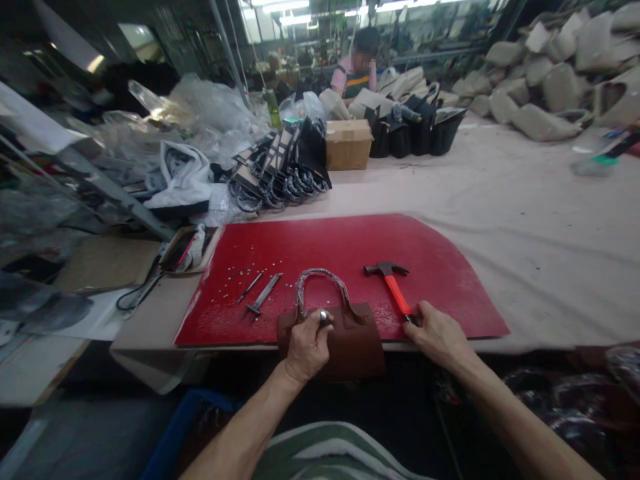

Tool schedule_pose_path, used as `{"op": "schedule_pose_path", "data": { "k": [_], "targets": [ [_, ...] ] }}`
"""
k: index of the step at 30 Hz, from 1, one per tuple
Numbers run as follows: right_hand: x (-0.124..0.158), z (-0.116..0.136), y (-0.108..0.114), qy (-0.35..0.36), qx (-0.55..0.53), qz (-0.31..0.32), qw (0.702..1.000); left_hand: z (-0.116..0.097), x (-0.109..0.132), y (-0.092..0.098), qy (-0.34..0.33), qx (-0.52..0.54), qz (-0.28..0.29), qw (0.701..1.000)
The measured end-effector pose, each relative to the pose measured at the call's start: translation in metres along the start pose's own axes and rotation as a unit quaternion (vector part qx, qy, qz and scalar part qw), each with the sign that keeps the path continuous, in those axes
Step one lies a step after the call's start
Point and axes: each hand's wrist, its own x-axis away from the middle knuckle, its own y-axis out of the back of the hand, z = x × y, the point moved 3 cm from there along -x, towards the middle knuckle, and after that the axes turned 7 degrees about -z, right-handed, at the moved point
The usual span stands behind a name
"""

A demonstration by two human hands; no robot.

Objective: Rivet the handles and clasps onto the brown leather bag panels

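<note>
My left hand [306, 347] is closed around a short metal punch [324, 316], held over a brown leather bag piece [353, 343]. A curved handle [323, 272] wrapped in clear plastic rises from that piece, which hangs over the table's front edge. At the right, my right hand [440, 333] grips the end of a claw hammer [397, 293] with an orange handle; its head lies over the red board [310, 240]. Left of the bag piece are a metal caliper-like tool [263, 295], a thin pointed tool [250, 285] and several small bits.
Behind the board lie several black bag parts with wrapped handles [290, 167], a cardboard box [349, 145] and black bags [410, 130]. Beige bags [555, 80] are piled at the back right. A co-worker [357, 70] sits across the table. A small tray [193, 250] stands at the left.
</note>
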Motion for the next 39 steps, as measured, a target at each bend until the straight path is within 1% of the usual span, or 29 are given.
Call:
{"op": "schedule_pose_path", "data": {
  "k": [1, 2, 3, 4, 6, 8, 10, 11, 13, 14, 15, 16, 17, 19, 21, 23, 25, 26, 27, 28, 29, 31, 33, 35, 37, 39],
  "targets": [
    [-0.001, 0.004, -0.003, -0.048, -0.086, 0.054, 0.994, 0.001, 0.0, 0.0, 0.004, 0.001, 0.001, 1.0],
    [-0.001, 0.01, -0.006, -0.082, -0.155, 0.103, 0.979, 0.001, 0.001, -0.001, 0.008, 0.002, 0.0, 1.0],
    [0.0, 0.016, -0.007, -0.1, -0.2, 0.139, 0.965, 0.001, 0.001, -0.001, 0.011, 0.003, -0.002, 1.0],
    [0.002, 0.022, -0.008, -0.103, -0.221, 0.157, 0.957, 0.001, 0.001, -0.001, 0.013, 0.004, -0.007, 1.0],
    [0.008, 0.035, -0.005, -0.101, -0.243, 0.16, 0.952, 0.002, 0.002, -0.001, 0.015, 0.002, -0.013, 1.0],
    [0.021, 0.049, 0.002, -0.09, -0.268, 0.134, 0.95, 0.002, 0.002, -0.002, 0.02, -0.003, -0.013, 1.0],
    [0.038, 0.065, 0.017, -0.038, -0.265, 0.078, 0.96, 0.003, 0.003, -0.002, 0.025, -0.005, -0.013, 1.0],
    [0.047, 0.074, 0.026, 0.01, -0.246, 0.036, 0.969, 0.003, 0.003, -0.002, 0.026, -0.004, -0.014, 1.0],
    [0.065, 0.09, 0.042, 0.137, -0.159, -0.052, 0.976, 0.003, 0.003, -0.003, 0.025, -0.001, -0.015, 1.0],
    [0.073, 0.096, 0.047, 0.203, -0.103, -0.087, 0.97, 0.003, 0.003, -0.003, 0.022, -0.001, -0.014, 1.0],
    [0.079, 0.101, 0.049, 0.266, -0.045, -0.108, 0.957, 0.003, 0.003, -0.003, 0.019, -0.003, -0.014, 1.0],
    [0.084, 0.104, 0.049, 0.319, 0.012, -0.115, 0.941, 0.003, 0.003, -0.004, 0.016, -0.005, -0.013, 1.0],
    [0.087, 0.105, 0.047, 0.36, 0.063, -0.109, 0.924, 0.003, 0.004, -0.004, 0.014, -0.007, -0.013, 1.0],
    [0.09, 0.106, 0.044, 0.407, 0.13, -0.091, 0.9, 0.003, 0.004, -0.005, 0.011, -0.01, -0.013, 1.0],
    [0.094, 0.109, 0.048, 0.422, 0.133, -0.104, 0.891, 0.004, 0.005, -0.006, 0.012, -0.013, -0.012, 1.0],
    [0.1, 0.113, 0.056, 0.418, 0.096, -0.159, 0.889, 0.005, 0.006, -0.006, 0.013, -0.017, -0.011, 1.0],
    [0.106, 0.114, 0.06, 0.436, 0.081, -0.219, 0.869, 0.005, 0.006, -0.005, 0.011, -0.021, -0.009, 1.0],
    [0.107, 0.113, 0.059, 0.453, 0.091, -0.229, 0.857, 0.005, 0.006, -0.005, 0.009, -0.021, -0.008, 1.0],
    [0.108, 0.11, 0.056, 0.471, 0.11, -0.216, 0.848, 0.005, 0.006, -0.005, 0.009, -0.02, -0.007, 1.0],
    [0.106, 0.107, 0.052, 0.482, 0.135, -0.187, 0.845, 0.005, 0.006, -0.005, 0.011, -0.019, -0.004, 1.0],
    [0.103, 0.103, 0.048, 0.475, 0.159, -0.15, 0.852, 0.005, 0.006, -0.005, 0.014, -0.018, -0.001, 1.0],
    [0.092, 0.093, 0.043, 0.416, 0.183, -0.086, 0.887, 0.005, 0.006, -0.005, 0.016, -0.016, 0.002, 1.0],
    [0.079, 0.083, 0.042, 0.334, 0.167, -0.061, 0.926, 0.004, 0.005, -0.004, 0.01, -0.013, -0.004, 1.0],
    [0.064, 0.071, 0.037, 0.255, 0.129, -0.038, 0.957, 0.003, 0.004, -0.002, 0.002, -0.008, -0.009, 1.0],
    [0.046, 0.054, 0.025, 0.189, 0.091, -0.001, 0.978, 0.003, 0.003, -0.001, 0.0, -0.004, -0.006, 1.0],
    [0.028, 0.035, 0.011, 0.137, 0.073, 0.033, 0.987, 0.003, 0.003, -0.001, 0.002, -0.001, -0.002, 1.0]
  ]
}}
